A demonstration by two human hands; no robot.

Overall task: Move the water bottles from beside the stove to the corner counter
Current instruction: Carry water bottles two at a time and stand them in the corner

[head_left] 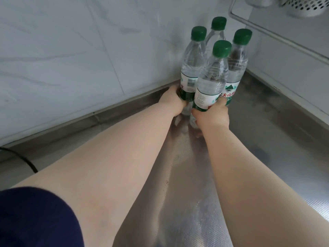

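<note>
Several clear water bottles with green caps stand close together in the corner of the steel counter (258, 132). My left hand (173, 102) is wrapped around the lower part of the left front bottle (193, 63). My right hand (212, 116) grips the lower label of the nearest bottle (211, 77). Behind them stand a right bottle (237, 57) and a rear bottle (216, 31), both upright and touched by neither hand. Whether the two held bottles rest on the counter is hidden by my hands.
White marble-look wall tiles (71, 59) close the corner on the left and rear. A white perforated basket (306, 6) hangs on a rail at the top right. A black cable (26, 161) lies on the counter at the far left.
</note>
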